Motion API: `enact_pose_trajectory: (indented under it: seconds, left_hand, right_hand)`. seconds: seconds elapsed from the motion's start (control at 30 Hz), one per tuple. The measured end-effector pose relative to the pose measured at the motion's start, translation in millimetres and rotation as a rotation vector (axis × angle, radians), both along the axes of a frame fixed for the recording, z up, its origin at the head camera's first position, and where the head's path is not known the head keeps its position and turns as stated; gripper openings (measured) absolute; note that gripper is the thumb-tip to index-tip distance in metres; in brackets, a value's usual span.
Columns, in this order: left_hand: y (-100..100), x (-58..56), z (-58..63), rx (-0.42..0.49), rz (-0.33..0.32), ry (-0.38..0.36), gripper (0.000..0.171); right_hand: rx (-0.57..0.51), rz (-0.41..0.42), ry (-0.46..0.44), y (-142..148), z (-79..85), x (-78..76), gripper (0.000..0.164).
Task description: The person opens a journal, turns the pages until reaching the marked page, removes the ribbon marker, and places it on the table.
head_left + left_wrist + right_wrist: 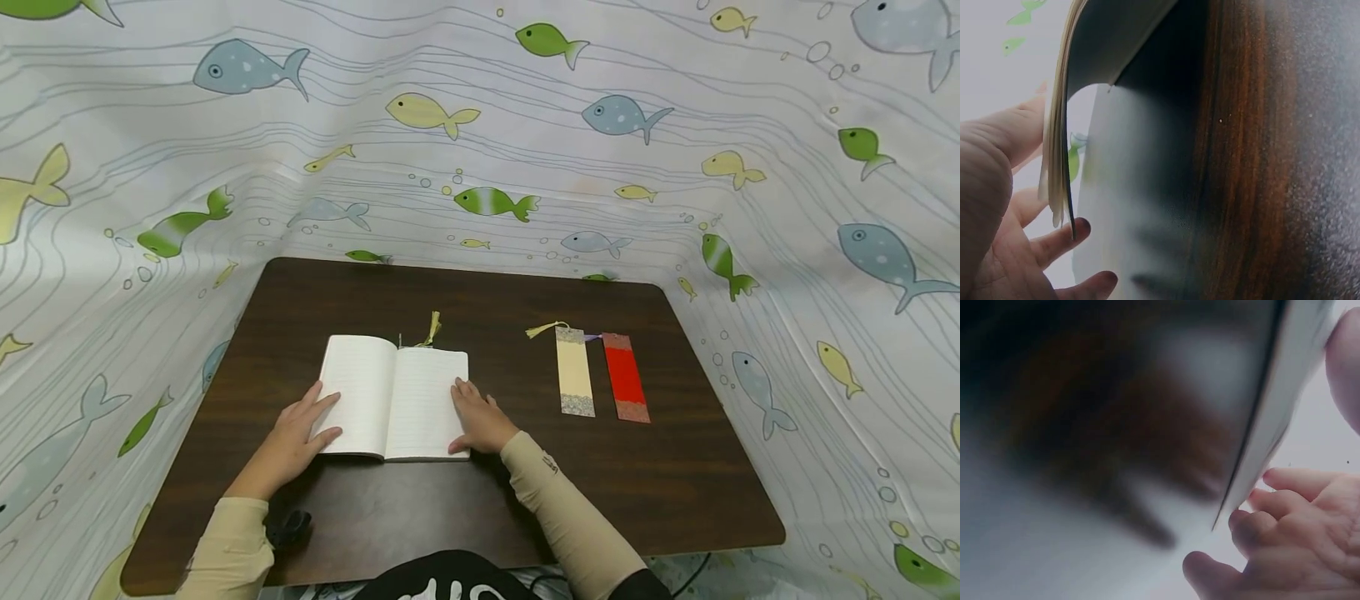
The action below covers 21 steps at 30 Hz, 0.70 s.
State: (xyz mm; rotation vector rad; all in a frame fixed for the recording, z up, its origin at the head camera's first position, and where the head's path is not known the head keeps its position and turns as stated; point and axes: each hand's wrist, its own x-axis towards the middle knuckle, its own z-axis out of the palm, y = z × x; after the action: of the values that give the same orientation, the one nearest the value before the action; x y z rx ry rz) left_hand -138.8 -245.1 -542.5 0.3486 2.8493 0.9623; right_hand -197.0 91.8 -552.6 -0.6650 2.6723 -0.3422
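A white cloth (495,125) printed with green, yellow and blue fish hangs round the dark brown counter (517,483). Over to my right lie a cream bookmark (575,371) and, just beside it, a red bookmark (626,377), both well apart from my right hand (480,421). A small black object (291,529), too dark to make out, sits next to my left sleeve (232,533). The notebook (427,400) lies open on the counter in front of me, between my hands, its right page faintly ruled; a yellow tassel (435,325) pokes out past its top edge. My left hand (296,433) is spread at the left edge, thumb and forefinger over the page. My right hand is at the opposite edge, fingers loosely bent, with the thumb near the lower corner and the fingertips higher up.
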Motion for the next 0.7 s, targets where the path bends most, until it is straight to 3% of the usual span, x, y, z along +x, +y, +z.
enact_pose_trajectory:
  seconds: [0.23,0.43,0.57,0.7]
  left_hand:
    - [0,0.5,-0.5,-0.015,0.001,0.004,0.067]
    - [1,0.3,0.7,-0.031,0.006,0.003,0.066]
    - [2,0.6,2.8,-0.040,0.004,0.012,0.065]
    - [3,0.7,4.4,-0.040,0.004,0.014,0.065]
  right_hand:
    - [-0.008,0.005,0.034,4,8.9,5.5,0.105]
    - [-0.002,0.010,0.217,1,2.1,3.4,0.093]
    - [-0.055,-0.029,0.324,-5,-0.3,1.1,0.105]
    - [-0.193,-0.053,0.367,-10,0.7,0.1,0.116]
